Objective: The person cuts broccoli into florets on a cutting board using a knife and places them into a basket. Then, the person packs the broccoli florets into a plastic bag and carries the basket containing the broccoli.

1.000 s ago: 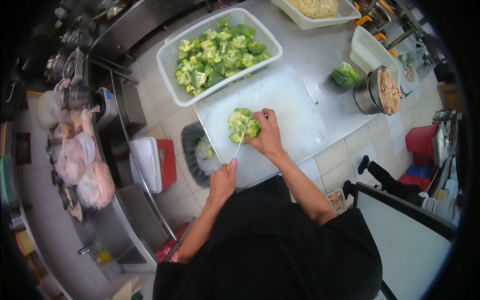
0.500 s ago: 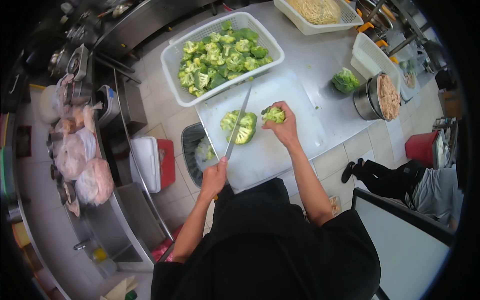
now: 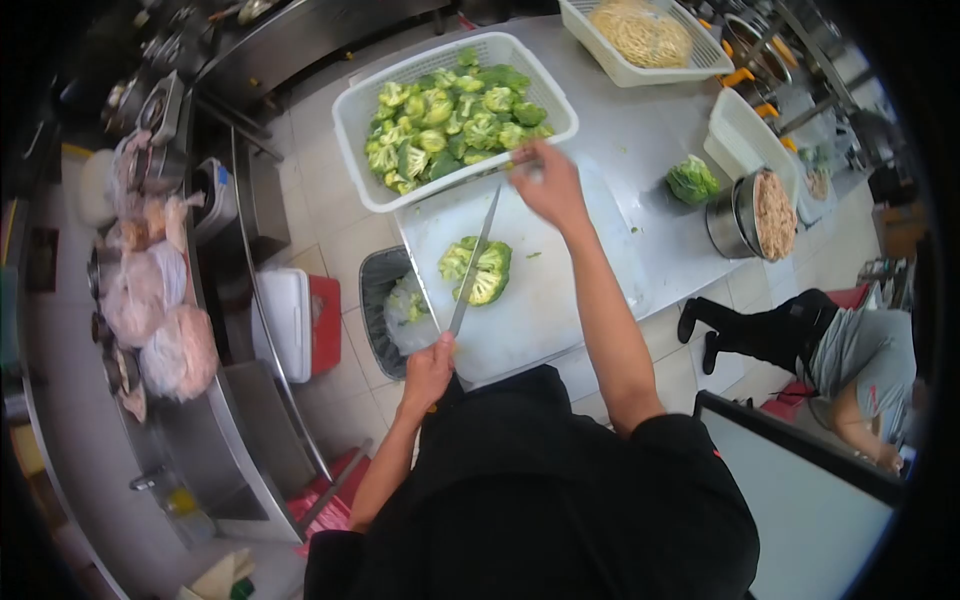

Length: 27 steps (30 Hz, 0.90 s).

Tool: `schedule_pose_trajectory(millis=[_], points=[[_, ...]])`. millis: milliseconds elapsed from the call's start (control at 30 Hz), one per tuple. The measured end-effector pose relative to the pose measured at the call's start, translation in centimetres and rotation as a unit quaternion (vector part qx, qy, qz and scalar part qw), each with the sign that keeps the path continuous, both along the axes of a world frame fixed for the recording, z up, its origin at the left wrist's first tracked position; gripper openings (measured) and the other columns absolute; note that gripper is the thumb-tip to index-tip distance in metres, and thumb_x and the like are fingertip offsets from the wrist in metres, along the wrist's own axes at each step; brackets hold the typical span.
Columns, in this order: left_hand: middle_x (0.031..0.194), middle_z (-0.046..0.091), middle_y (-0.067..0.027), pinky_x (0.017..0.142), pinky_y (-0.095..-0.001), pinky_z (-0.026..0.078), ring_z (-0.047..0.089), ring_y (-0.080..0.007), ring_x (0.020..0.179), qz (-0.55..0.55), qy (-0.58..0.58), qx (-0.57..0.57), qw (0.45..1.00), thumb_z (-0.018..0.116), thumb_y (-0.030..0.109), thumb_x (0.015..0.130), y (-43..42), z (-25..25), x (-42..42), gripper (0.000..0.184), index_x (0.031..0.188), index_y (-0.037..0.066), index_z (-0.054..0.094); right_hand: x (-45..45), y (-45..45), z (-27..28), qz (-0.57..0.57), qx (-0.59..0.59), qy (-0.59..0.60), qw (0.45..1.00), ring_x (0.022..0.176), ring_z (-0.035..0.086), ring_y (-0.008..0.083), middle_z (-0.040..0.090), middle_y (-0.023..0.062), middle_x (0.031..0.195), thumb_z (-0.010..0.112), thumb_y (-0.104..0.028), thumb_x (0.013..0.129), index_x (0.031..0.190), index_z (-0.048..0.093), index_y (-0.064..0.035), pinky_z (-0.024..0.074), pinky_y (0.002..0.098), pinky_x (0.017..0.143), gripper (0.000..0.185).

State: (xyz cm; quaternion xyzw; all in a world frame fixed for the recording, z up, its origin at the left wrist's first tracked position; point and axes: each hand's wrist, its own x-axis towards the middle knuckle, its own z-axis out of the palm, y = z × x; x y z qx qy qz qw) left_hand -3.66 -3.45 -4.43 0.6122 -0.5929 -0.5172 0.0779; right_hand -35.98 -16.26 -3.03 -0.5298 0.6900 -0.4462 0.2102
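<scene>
In the head view, the left hand grips the knife at centre, its blade over the broccoli on the chopping board, much as before. The right hand, earlier holding a cut piece above the board, has moved to the basket at upper centre; it is blurred, so I cannot tell whether it grips anything.

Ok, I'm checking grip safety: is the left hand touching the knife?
Touching: the head view shows the left hand gripping the knife at its handle end.
</scene>
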Motion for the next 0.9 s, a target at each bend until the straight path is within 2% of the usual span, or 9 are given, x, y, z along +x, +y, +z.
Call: schedule_pose_trajectory(millis=[33,100,133,200,267,400,500,600,900], points=[[0.057,0.059,-0.0143,0.067,-0.0402,0.049,0.063,-0.0292,0.061,0.001,0.002,-0.001,1.0,0.038,0.056,0.101,0.1,-0.1,0.0,0.072,0.068,-0.003,0.063,1.5,3.5,0.9,0.022,0.063,-0.007,0.998,0.081,0.066,0.0235,0.066,0.0132,0.107,0.082,-0.02,0.062,0.112,0.065,-0.0089,0.0533,0.0345,0.073,0.054],[0.058,0.06,-0.0145,0.067,-0.0404,0.049,0.063,-0.0295,0.062,-0.002,0.002,-0.001,1.0,0.038,0.055,0.101,0.1,0.0,0.0,0.071,0.069,-0.003,0.063,4.6,7.7,2.6,0.076,0.162,-0.107,0.978,0.076,0.061,0.0228,0.064,0.0128,0.108,0.084,-0.019,0.059,0.116,0.064,-0.0107,0.0531,0.0331,0.072,0.06],[0.055,0.056,-0.0115,0.058,-0.0371,0.045,0.059,-0.0244,0.055,0.002,0.025,-0.009,1.0,0.039,0.057,0.1,0.0,0.1,0.0,0.071,0.067,-0.002,0.061,6.0,8.5,2.1,0.087,0.124,-0.137,0.979,0.083,0.061,0.0268,0.061,0.0138,0.105,0.082,-0.015,0.058,0.113,0.063,-0.0092,0.0525,0.0359,0.076,0.058],[0.05,0.049,-0.0055,0.041,-0.0305,0.038,0.05,-0.0142,0.042,0.001,0.069,-0.022,0.997,0.04,0.061,0.099,0.1,0.3,0.1,0.072,0.065,0.0,0.056,7.4,8.5,-0.1,0.065,0.079,-0.086,0.991,0.087,0.06,0.0298,0.06,0.0141,0.101,0.08,-0.013,0.058,0.109,0.062,-0.008,0.0516,0.0378,0.078,0.055],[0.051,0.051,-0.0071,0.047,-0.0324,0.041,0.053,-0.0161,0.046,-0.019,0.043,-0.032,0.998,0.039,0.06,0.1,0.0,0.5,0.2,0.073,0.065,-0.001,0.057,7.5,8.7,-1.3,0.048,0.053,-0.076,0.995,0.087,0.058,0.0344,0.056,0.0145,0.092,0.078,-0.01,0.056,0.096,0.058,-0.006,0.0498,0.041,0.079,0.045],[0.055,0.056,-0.014,0.059,-0.0398,0.047,0.06,-0.0255,0.055,-0.069,-0.013,-0.077,0.995,0.038,0.055,0.102,0.0,1.8,0.3,0.071,0.068,-0.004,0.06,7.0,8.8,-1.5,0.067,0.058,-0.049,0.995,0.085,0.057,0.035,0.055,0.0145,0.09,0.079,-0.01,0.055,0.088,0.053,-0.0055,0.0492,0.0418,0.076,0.043],[0.075,0.061,-0.0328,0.075,-0.0537,0.046,0.061,-0.0513,0.082,-0.065,-0.044,-0.068,0.995,0.04,0.049,0.102,0.3,3.6,0.0,0.067,0.075,-0.007,0.064,7.6,9.1,-0.8,0.059,0.067,-0.015,0.996,0.085,0.057,0.0363,0.054,0.0144,0.089,0.08,-0.009,0.054,0.085,0.051,-0.0053,0.0489,0.0435,0.075,0.043],[0.078,0.061,-0.0341,0.076,-0.055,0.046,0.061,-0.0518,0.084,-0.069,-0.06,-0.056,0.994,0.043,0.048,0.101,0.8,5.9,-0.4,0.065,0.076,-0.007,0.065,8.3,9.4,-0.2,0.046,0.079,0.025,0.995,0.084,0.057,0.0376,0.054,0.0142,0.089,0.08,-0.008,0.055,0.085,0.051,-0.0054,0.0492,0.045,0.074,0.042],[0.076,0.062,-0.0338,0.076,-0.0554,0.047,0.061,-0.0523,0.081,-0.054,-0.055,-0.077,0.994,0.045,0.047,0.101,1.5,5.7,-0.2,0.063,0.076,-0.007,0.065,10.6,9.6,1.5,-0.026,0.133,0.102,0.986,0.079,0.062,0.0389,0.056,0.0136,0.09,0.079,-0.009,0.062,0.087,0.054,-0.0059,0.0509,0.0485,0.068,0.035]])
